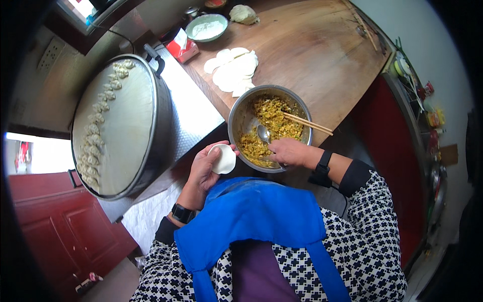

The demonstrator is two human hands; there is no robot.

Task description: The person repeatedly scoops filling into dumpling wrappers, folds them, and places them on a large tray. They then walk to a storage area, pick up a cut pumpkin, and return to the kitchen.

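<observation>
A round white dough wrapper (224,159) lies on the fingers of my left hand (205,166), held under the thumb, just left of the bowl. Over the near right part of a steel mixing bowl (232,126), my right hand (288,151) grips a metal spoon (263,133), whose bowl end rests in the yellow-green chopped filling (277,117). A pair of wooden chopsticks (309,124) leans out over the bowl's right rim. Beyond the bowl, several flat dough wrappers (234,71) overlap in a pile on the wooden board (302,49).
Shaped dumplings (92,139) line the left side of a large round steamer tray (124,113) at left. Farther back are a red tissue box (182,50), a green bowl of flour (206,28) and a dough lump (243,14). A red cabinet door (71,226) is at lower left.
</observation>
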